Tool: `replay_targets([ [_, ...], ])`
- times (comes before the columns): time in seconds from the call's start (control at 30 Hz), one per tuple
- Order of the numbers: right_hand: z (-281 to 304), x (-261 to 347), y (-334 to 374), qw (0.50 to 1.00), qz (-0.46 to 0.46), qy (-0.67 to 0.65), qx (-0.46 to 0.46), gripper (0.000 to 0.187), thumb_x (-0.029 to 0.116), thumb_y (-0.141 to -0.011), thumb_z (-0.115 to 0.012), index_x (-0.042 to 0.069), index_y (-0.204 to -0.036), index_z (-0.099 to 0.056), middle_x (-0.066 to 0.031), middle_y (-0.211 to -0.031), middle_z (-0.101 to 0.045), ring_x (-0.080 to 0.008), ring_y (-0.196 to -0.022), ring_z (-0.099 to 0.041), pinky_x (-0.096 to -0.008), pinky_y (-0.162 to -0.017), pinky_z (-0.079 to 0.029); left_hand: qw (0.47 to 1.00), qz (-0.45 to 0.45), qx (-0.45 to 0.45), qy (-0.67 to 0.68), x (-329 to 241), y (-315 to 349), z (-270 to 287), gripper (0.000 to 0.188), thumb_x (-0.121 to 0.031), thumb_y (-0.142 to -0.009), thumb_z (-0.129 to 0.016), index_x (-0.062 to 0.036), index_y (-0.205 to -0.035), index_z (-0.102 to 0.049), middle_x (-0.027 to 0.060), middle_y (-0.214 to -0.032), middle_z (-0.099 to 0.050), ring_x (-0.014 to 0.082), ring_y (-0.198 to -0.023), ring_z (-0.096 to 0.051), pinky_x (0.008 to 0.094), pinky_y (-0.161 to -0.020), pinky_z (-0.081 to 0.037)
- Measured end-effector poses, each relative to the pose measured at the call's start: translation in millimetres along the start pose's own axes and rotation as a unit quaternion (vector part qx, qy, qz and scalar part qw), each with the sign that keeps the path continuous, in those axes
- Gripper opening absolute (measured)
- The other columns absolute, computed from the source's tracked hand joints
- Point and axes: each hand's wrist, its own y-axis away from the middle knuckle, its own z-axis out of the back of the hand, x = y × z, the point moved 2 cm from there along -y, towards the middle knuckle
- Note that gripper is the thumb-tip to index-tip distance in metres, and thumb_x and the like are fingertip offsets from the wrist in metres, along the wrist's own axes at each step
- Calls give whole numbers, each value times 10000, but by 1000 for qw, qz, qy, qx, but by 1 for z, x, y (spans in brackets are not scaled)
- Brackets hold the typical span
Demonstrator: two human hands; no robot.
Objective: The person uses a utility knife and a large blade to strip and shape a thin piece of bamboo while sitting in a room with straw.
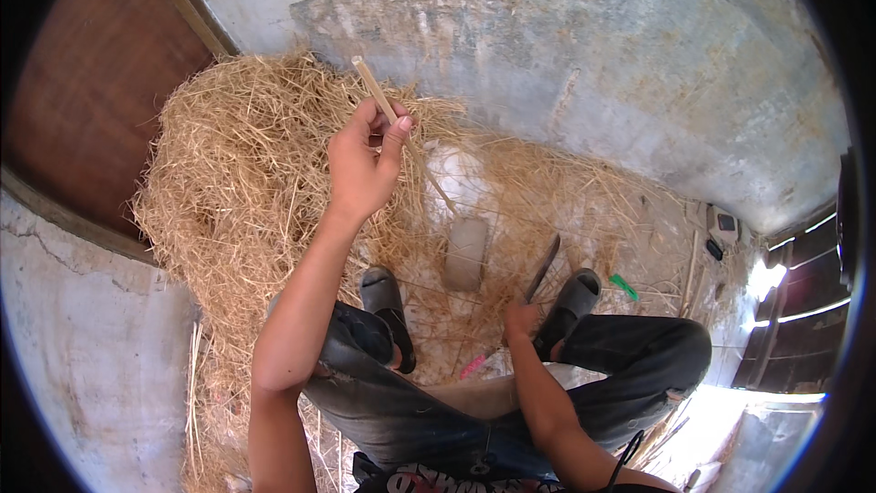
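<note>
My left hand [368, 160] is raised over the straw, its thumb and fingers closed round a slim pale bamboo stick [372, 84]. One end of the stick points up toward the wall; the other slants down toward a grey-brown block [466, 254] on the floor. Low between my knees, my right hand [521, 321] is wrapped round a knife, whose long dark blade [545, 267] points away from me beside my right sandal. Below that hand a pink piece [473, 365] shows; I cannot tell whether it belongs to the knife. Blade and stick are apart.
A big heap of dry straw [242, 151] lies at the left against the stained wall [547, 64]. Loose straw covers the floor round my sandals [577, 297]. A green strip [624, 287] lies to the right. Farther right are a pale boxy object [724, 223] and a small black item [714, 248].
</note>
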Motion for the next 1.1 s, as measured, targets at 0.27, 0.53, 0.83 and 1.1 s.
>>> replay_targets([
  [0.27, 53, 124, 49, 957, 57, -269, 92, 502, 190, -953, -607, -34, -1377, -458, -182, -965, -654, -208, -607, -575, -349, -547, -461, 997, -6, 8, -77, 5, 9, -1, 148, -104, -988, -624, -13, -1099, -585, 111, -946, -741, 168, -902, -717, 303, -764, -562],
  [0.53, 111, 213, 131, 897, 188, -334, 220, 492, 204, -1010, -575, -16, -1430, -443, -66, -833, -617, -103, -505, -523, -273, -459, -450, 998, -4, 15, -69, 9, -5, -9, 132, -70, -999, -595, -11, -1113, -561, 102, -938, -729, 168, -931, -718, 303, -790, -565],
  [0.83, 79, 155, 174, 911, 350, -144, 165, 443, 168, -974, -645, -64, -1338, -544, -33, -783, -571, -110, -672, -516, -269, -645, -480, 998, -26, -9, -59, -3, 1, -11, 114, -51, -996, -588, 0, -1095, -561, 82, -870, -691, 146, -848, -697, 304, -777, -560],
  [1.1, 123, 231, 172, 877, 232, -307, 289, 488, 132, -1001, -606, -47, -1429, -456, -12, -772, -540, -78, -576, -519, -238, -503, -454, 996, -13, -34, -78, 11, -5, -8, 110, -59, -995, -591, -4, -1087, -566, 92, -870, -703, 145, -824, -695, 302, -753, -562],
])
